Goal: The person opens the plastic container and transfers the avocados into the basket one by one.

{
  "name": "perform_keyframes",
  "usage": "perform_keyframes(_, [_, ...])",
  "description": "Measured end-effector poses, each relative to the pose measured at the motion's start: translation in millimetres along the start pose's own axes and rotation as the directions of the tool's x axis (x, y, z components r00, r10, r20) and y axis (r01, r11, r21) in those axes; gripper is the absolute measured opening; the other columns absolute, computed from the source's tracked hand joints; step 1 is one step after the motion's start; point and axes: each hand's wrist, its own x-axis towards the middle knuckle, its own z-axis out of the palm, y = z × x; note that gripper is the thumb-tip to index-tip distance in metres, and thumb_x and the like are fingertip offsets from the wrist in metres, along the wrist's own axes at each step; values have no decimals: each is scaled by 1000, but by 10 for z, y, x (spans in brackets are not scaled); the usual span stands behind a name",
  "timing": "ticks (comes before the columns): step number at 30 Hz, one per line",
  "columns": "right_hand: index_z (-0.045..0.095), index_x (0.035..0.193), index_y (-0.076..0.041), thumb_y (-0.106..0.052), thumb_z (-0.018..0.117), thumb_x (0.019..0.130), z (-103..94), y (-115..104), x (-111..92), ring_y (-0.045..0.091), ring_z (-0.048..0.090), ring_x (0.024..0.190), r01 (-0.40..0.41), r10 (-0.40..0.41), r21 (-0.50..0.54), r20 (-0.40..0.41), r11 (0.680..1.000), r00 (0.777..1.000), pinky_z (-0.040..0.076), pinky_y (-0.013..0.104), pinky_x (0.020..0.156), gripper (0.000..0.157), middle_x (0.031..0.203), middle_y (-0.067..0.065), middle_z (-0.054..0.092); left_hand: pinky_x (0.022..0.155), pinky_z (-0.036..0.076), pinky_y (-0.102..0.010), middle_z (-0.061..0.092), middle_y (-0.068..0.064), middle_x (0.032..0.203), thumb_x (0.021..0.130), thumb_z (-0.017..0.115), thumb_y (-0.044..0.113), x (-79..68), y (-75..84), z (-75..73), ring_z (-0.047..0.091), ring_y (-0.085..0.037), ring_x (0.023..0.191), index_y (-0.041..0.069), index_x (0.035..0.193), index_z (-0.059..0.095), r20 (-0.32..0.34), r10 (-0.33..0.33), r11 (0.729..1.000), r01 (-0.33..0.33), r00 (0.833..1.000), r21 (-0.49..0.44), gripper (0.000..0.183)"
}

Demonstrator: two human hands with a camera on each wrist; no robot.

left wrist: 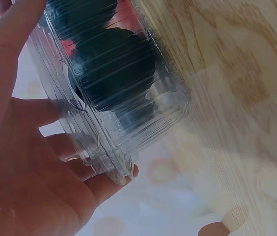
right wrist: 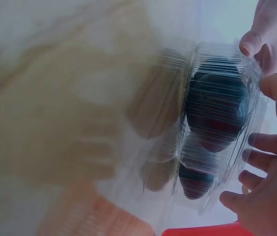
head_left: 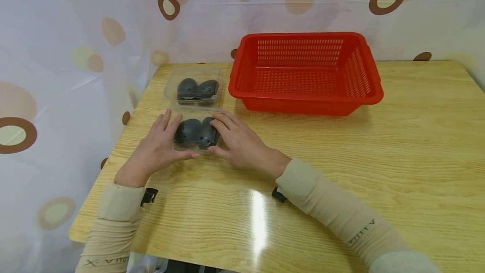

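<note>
A clear plastic clamshell box [head_left: 195, 109] sits on the table at the left, with dark egg-shaped objects [head_left: 189, 131] inside. My left hand [head_left: 155, 151] holds its left end, thumb along the near side and fingers at the far left corner. From the other end my right hand [head_left: 242, 142] grips the box, fingers over the lid and thumb at the near right corner. In the left wrist view, fingertips [left wrist: 111, 187] reach under the flared lid rim. The ridged side wall [right wrist: 219, 93] faces the right wrist camera.
Right behind stands a second clear box [head_left: 172, 81] with similar dark objects. A red slotted plastic basket [head_left: 295, 106] is to the right, near the back edge. The wooden table [head_left: 379, 159] extends to the right; a patterned curtain [head_left: 208, 16] hangs behind and left.
</note>
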Motion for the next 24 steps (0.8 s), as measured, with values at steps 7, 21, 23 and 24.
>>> perform_keyframes(7, [45,144,-8,-51,56,97,-41,34,-59,29,23,151,-2,2,-10,-14,1000,1000,24,44,124,65,158,6,33,115,27,-65,9,-29,163,76,79,57,31,53,31,13,-52,148,2,157,22,-15,16,1000,-16,1000,-2,113])
perform_keyframes(21, [46,143,-8,-51,60,95,-131,103,-166,27,26,149,-40,40,-30,11,999,999,27,41,123,66,158,6,34,116,27,-63,8,-29,163,76,80,55,91,178,70,14,-52,148,0,156,23,-14,57,998,-57,998,12,113])
perform_keyframes(23, [47,142,-7,-50,61,94,-149,116,-186,26,27,148,-36,37,-35,7,999,999,27,40,123,65,157,7,35,117,27,-63,9,-29,163,76,80,55,103,203,72,14,-52,148,0,156,23,-11,64,998,-64,998,11,113])
perform_keyframes(24, [47,142,-7,-50,62,94,-158,123,-197,26,27,148,-35,35,-36,5,999,999,27,40,123,65,157,7,35,117,27,-62,9,-29,163,76,80,54,109,217,72,14,-52,148,0,156,23,-9,66,998,-66,998,10,113])
